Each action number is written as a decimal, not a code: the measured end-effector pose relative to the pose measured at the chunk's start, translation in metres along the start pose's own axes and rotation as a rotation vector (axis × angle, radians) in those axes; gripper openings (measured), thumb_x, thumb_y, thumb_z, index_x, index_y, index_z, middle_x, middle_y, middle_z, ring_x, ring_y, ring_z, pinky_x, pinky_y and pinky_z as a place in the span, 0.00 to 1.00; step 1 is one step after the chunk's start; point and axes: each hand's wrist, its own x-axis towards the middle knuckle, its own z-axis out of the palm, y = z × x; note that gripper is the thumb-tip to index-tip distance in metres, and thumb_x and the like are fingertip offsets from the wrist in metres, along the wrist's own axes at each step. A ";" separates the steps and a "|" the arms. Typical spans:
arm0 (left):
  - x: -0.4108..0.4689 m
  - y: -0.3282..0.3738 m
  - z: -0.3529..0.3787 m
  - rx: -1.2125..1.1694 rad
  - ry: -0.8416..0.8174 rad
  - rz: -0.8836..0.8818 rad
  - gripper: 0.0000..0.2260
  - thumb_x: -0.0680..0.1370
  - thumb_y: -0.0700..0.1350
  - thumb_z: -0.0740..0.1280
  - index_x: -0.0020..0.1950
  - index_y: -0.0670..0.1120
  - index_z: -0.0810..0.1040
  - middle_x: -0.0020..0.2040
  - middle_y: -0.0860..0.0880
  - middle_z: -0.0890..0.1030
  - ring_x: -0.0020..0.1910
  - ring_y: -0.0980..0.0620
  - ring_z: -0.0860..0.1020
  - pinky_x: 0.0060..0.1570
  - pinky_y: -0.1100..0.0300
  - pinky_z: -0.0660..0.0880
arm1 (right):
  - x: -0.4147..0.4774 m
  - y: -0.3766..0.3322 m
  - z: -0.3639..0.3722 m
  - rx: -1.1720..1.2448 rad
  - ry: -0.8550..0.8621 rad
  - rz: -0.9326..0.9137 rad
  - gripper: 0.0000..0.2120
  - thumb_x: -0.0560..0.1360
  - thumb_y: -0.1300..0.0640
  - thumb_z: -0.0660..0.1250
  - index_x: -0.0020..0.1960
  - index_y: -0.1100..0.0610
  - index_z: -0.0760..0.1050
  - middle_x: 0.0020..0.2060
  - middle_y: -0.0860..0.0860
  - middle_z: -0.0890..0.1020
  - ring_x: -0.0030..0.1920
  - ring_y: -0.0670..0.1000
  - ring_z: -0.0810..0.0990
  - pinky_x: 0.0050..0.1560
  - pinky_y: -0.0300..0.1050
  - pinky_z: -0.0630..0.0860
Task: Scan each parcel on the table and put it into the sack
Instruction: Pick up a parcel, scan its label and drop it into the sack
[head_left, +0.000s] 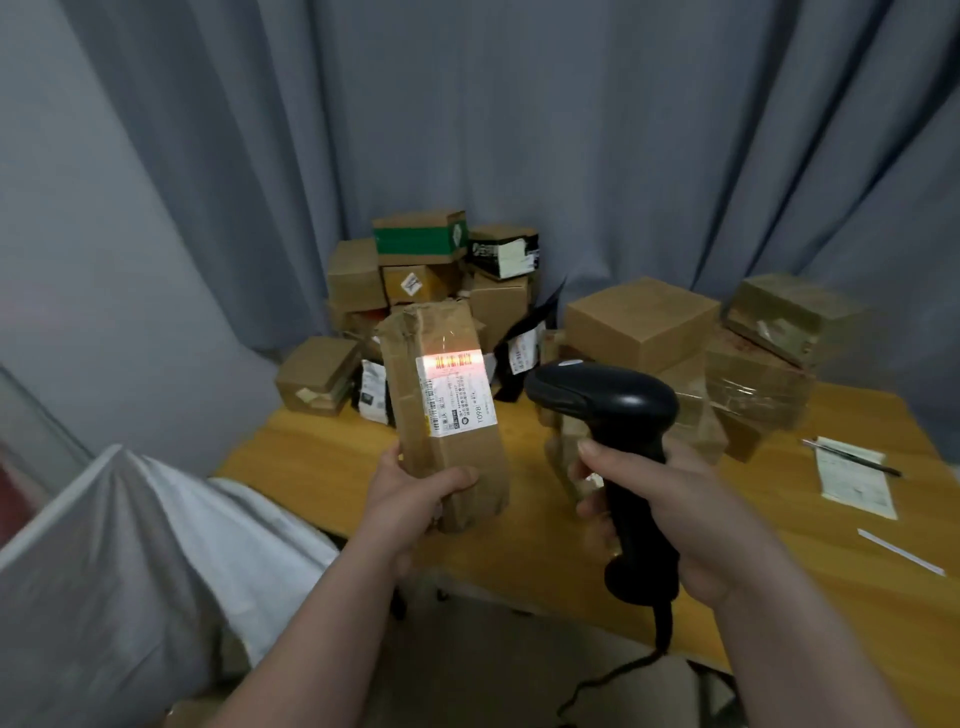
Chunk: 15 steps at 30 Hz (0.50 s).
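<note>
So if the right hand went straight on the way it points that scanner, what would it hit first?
Probably the long brown parcel in the left hand: the scanner in the right hand lights its label red. Depth is unclear.

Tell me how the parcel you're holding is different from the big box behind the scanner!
The held parcel is long, narrow and crumpled; the big box is squat. The held parcel, upright in the left hand, shows a red-lit label; the big box lies flat, showing none. Both are brown cardboard.
</note>
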 end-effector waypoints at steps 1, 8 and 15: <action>0.000 -0.001 -0.014 -0.011 0.012 -0.011 0.29 0.67 0.44 0.79 0.61 0.56 0.66 0.53 0.55 0.76 0.50 0.51 0.77 0.51 0.48 0.78 | 0.001 0.000 0.013 -0.002 -0.014 0.006 0.10 0.73 0.55 0.71 0.52 0.58 0.78 0.39 0.53 0.82 0.34 0.49 0.81 0.36 0.44 0.75; -0.003 -0.010 -0.099 -0.060 0.084 -0.059 0.27 0.69 0.42 0.78 0.61 0.55 0.68 0.54 0.53 0.78 0.47 0.51 0.79 0.42 0.52 0.80 | 0.004 0.004 0.090 -0.024 -0.091 0.015 0.07 0.73 0.57 0.70 0.49 0.59 0.78 0.39 0.53 0.81 0.33 0.49 0.80 0.35 0.43 0.74; -0.001 -0.030 -0.171 -0.041 0.157 -0.109 0.30 0.67 0.44 0.78 0.65 0.54 0.70 0.57 0.51 0.78 0.53 0.47 0.78 0.49 0.47 0.79 | 0.010 0.013 0.148 -0.096 -0.152 0.022 0.07 0.74 0.57 0.70 0.48 0.59 0.77 0.39 0.52 0.81 0.31 0.48 0.79 0.33 0.41 0.75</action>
